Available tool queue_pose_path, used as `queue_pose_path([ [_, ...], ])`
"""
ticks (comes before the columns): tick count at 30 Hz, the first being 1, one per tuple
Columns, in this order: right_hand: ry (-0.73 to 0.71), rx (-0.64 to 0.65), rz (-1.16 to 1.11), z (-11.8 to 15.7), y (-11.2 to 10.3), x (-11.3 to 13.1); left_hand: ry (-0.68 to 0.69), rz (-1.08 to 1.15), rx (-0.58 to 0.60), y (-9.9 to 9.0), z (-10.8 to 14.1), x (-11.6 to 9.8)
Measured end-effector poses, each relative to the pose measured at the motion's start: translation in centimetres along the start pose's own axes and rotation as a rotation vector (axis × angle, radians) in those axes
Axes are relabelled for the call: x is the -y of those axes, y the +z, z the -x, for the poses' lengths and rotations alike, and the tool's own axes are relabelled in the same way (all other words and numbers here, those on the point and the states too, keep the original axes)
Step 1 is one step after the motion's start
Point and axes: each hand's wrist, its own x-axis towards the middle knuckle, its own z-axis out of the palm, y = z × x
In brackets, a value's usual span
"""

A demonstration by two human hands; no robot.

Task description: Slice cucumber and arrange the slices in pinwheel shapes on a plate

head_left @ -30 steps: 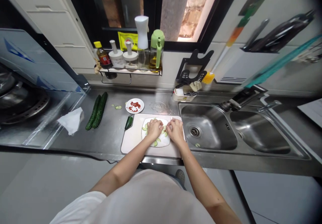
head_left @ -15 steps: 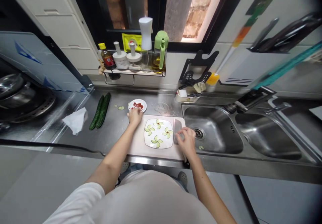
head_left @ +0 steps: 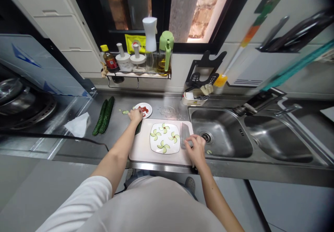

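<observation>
L hand (head_left: 136, 115) at sm. dish's (head_left: 148, 105) left rim, twd counter's (head_left: 121, 131) back edge, fingertips at red bits (head_left: 145, 111); I can't tell if pinched. Prob. pick-up step; next calls for light pinch. Plate (head_left: 165, 137) w/ green slices (head_left: 155, 134) mid-board (head_left: 141, 148), counter's front edge. R hand (head_left: 196, 148) curled by knife (head_left: 184, 135), board's right edge; hold unclear.

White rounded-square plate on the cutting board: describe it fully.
The white rounded-square plate with a thin dark edge looks like smooth ceramic. It lies flat, face up, on the pale pink rectangular cutting board. Pale green cucumber slices with darker green skin form four pinwheels on it, one towards each side; red bits show at the middle of some. A grey metal knife blade lies to its right; whether they touch is unclear. Neither the left hand nor the right hand touches it.
</observation>
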Motion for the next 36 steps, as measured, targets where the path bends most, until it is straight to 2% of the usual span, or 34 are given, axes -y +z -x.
queue_pose_path([
  [13,0.04,-0.005,0.008,1.2,0.0,-0.2,0.009,-0.084,0.101,1.3,-1.7,-0.7],
  [20,0.033,-0.011,0.012,1.3,0.3,-0.1,0.045,-0.133,0.085,1.6,-1.7,-1.1],
  [24,0.035,0.006,0.009,1.2,0.2,0.0,0.059,-0.076,0.047,1.5,-1.3,-1.2],
  [27,0.036,0.011,-0.001,1.0,0.1,0.1,-0.006,0.091,-0.003,1.2,-1.0,-1.2],
  [29,0.038,0.008,-0.007,1.0,0.1,0.1,-0.088,0.379,0.023,1.0,-0.9,-1.4],
  [32,0.04,0.019,-0.016,0.8,0.3,0.3,-0.162,0.823,0.122,0.8,-0.3,-1.9],
  [36,0.034,0.039,-0.028,0.5,0.7,0.6,-0.149,0.988,0.204,0.8,1.6,-2.9],
])
